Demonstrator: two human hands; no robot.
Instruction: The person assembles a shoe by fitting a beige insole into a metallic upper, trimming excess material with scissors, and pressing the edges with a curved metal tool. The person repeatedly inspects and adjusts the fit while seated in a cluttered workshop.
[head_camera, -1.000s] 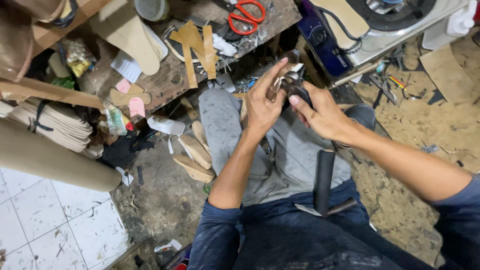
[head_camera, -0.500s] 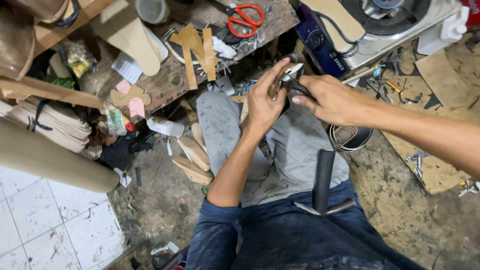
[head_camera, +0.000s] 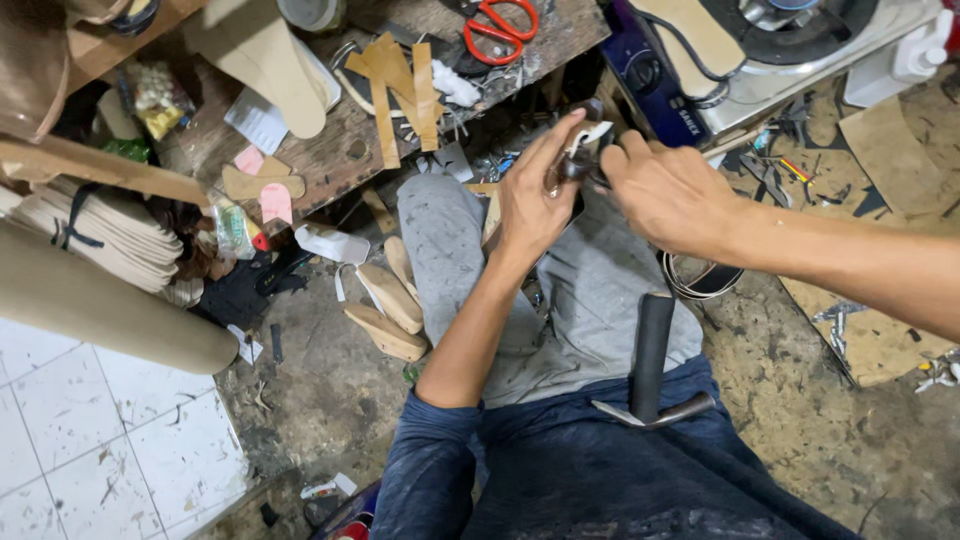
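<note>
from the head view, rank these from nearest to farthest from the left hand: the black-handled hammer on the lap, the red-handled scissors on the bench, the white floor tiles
1. Red-handled scissors: on the wooden bench, just above the left hand.
2. Black-handled hammer: lying on the lap, below and right of the hand.
3. White floor tiles: bottom left corner, plainly farthest.

The scissors and hammer are close to call.

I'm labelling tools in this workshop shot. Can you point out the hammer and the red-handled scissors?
hammer (head_camera: 652, 345): head view, on its black handle, lying across the lap.
red-handled scissors (head_camera: 497, 27): head view, on the red handle loops, on the workbench.
</note>
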